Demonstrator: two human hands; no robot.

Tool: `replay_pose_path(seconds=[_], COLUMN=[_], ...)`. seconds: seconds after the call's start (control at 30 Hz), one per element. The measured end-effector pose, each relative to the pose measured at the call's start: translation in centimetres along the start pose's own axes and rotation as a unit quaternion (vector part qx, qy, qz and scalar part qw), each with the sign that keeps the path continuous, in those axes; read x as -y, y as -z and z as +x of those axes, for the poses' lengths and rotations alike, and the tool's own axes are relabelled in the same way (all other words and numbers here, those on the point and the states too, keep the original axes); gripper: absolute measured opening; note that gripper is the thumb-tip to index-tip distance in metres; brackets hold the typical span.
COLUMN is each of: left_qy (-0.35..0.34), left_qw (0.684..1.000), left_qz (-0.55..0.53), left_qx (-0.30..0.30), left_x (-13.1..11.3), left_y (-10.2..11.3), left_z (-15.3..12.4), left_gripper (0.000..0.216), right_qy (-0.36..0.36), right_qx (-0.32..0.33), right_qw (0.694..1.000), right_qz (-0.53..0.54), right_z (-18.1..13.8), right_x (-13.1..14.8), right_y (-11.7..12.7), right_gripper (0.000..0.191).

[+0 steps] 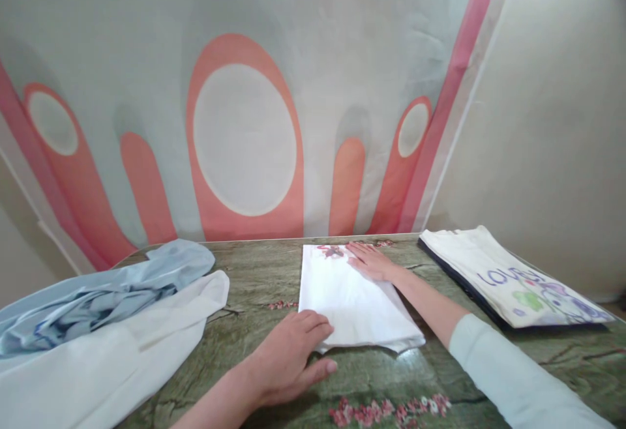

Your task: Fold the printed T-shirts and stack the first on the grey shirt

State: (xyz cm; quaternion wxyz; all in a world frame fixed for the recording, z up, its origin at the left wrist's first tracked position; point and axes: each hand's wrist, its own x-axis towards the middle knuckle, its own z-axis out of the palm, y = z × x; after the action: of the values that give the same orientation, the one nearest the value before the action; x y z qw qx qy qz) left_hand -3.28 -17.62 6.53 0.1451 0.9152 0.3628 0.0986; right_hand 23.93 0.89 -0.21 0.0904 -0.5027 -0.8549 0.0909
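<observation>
A folded white garment [355,305] with a reddish flower print near its far edge lies flat in front of me; its exact kind cannot be told. My right hand [370,261] rests flat on its far right corner, fingers stretched out and beside the print. At the near left corner, my left hand [293,354] lies with its fingertips on the cloth and its thumb apart over the table. Neither hand grips anything. The garment's near edge is slightly uneven, with small corners sticking out beneath.
The wood-patterned table [259,266] has printed pink blossoms. Rumpled light blue clothing [180,263] and white clothing [122,357] lie on the left. At right sits a folded stack [489,266] with a white "LOVELY"-like print on top and dark cloth underneath. A patterned wall covering [317,57] stands behind.
</observation>
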Motion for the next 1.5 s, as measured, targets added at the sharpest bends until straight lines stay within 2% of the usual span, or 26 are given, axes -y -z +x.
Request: replay_pose_path(seconds=[0.17,0.27,0.37,0.43,0.53,0.6,0.7,0.87,0.93,1.03,1.1,1.13,1.23,1.4,1.5], left_qy=[-0.021,-0.038,-0.001,0.039,0.055,0.072,0.086,0.138,0.179,0.285,0.342,0.348,0.278,0.143,0.121], left_qw=[0.998,0.994,0.998,0.998,0.991,0.986,0.982,0.975,0.966,0.938,0.914,0.906,0.919,0.97,0.978], left_qz=[-0.049,-0.085,-0.055,0.005,0.083,0.111,0.135,0.16,0.171,0.185,0.204,0.217,0.24,0.181,0.163], left_qx=[0.027,0.05,-0.003,-0.049,-0.087,-0.101,-0.103,-0.074,-0.067,-0.064,-0.085,-0.103,-0.143,-0.077,-0.048], left_x=[-2.1,-2.6,-0.4,2.2,6.1,7.8,8.9,10.2,11.0,12.0,11.8,11.4,8.6,2.9,1.5], left_y=[0.7,0.8,-0.1,-1.1,-2.7,-3.6,-4.7,-5.3,-5.0,-4.2,-3.6,-3.3,-3.0,-4.4,-5.3], left_z=[-0.5,-0.2,2.0,4.7,9.2,11.4,12.7,12.1,11.6,10.5,9.5,9.0,7.7,6.1,4.9], left_gripper=[0.043,0.037,0.039,0.041,0.045,0.048,0.053,0.062,0.065,0.067,0.065,0.063,0.057,0.054,0.059], right_qy=[-0.087,-0.103,-0.068,-0.018,0.059,0.074,0.054,-0.036,-0.069,-0.108,-0.129,-0.136,-0.114,0.004,0.008], right_qx=[-0.028,-0.05,-0.065,-0.061,-0.039,-0.022,-0.01,-0.002,0.002,-0.006,-0.018,-0.025,-0.042,-0.027,-0.011], right_qw=[0.996,0.993,0.995,0.998,0.997,0.996,0.998,0.999,0.998,0.994,0.991,0.989,0.992,1.0,1.0], right_qz=[-0.019,-0.01,0.008,0.025,0.041,0.04,0.03,0.011,-0.002,-0.025,-0.039,-0.044,-0.043,-0.002,0.004], right_z=[-0.2,-0.8,-1.4,-1.5,-1.3,-1.2,-1.1,-1.5,-1.8,-2.5,-3.0,-3.3,-4.5,-7.9,-10.2], right_x=[-3.4,-3.7,-1.8,0.4,3.6,4.6,4.3,1.5,0.4,-1.2,-1.7,-1.7,-0.1,4.9,5.9], right_y=[-0.3,-0.4,-0.2,0.0,-0.2,-0.4,-0.8,-0.7,-0.8,-1.1,-1.2,-1.1,-0.9,-0.8,-0.7], right_gripper=[0.069,0.07,0.069,0.067,0.065,0.065,0.066,0.072,0.073,0.074,0.074,0.074,0.072,0.07,0.069])
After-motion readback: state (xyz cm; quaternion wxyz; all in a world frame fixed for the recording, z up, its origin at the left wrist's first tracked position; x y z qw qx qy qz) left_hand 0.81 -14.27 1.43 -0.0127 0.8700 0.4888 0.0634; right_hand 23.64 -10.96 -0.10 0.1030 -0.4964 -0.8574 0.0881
